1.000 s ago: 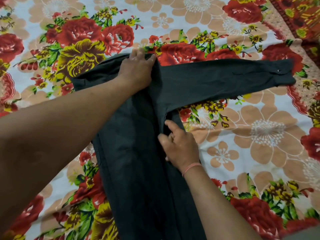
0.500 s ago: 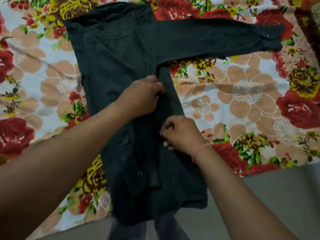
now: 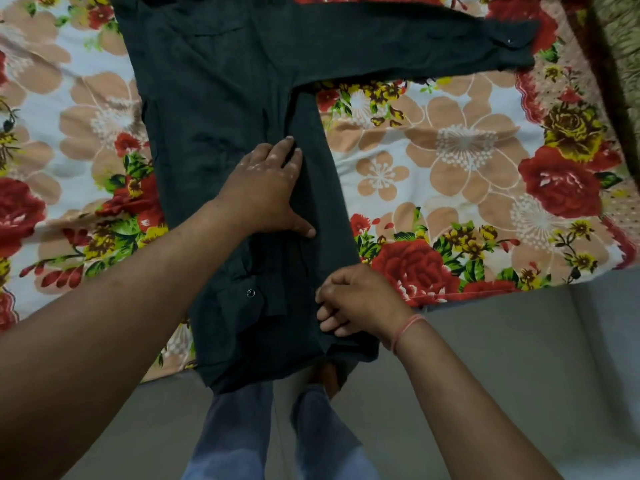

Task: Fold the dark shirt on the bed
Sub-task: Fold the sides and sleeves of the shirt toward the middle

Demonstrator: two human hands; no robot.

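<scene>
The dark shirt [image 3: 221, 98] lies flat on the flowered bed sheet [image 3: 450, 161], its body running toward me and its hem hanging over the bed's near edge. One sleeve [image 3: 415, 39] stretches out to the right, and the other is folded down along the body, its buttoned cuff near the hem. My left hand [image 3: 266, 188] presses flat on the middle of the shirt, fingers spread. My right hand [image 3: 353, 301] is curled on the shirt's right edge near the hem, pinching the fabric.
The bed's near edge runs across the lower part of the view, with grey floor [image 3: 519, 375] below it. My legs in blue trousers [image 3: 270, 438] stand against the bed under the shirt's hem. A brownish textured surface [image 3: 620, 46] sits at the far right.
The view has tilted down toward the bed's edge. My left hand came down from the collar to the shirt's middle. My right hand slid down the right edge to near the hem.
</scene>
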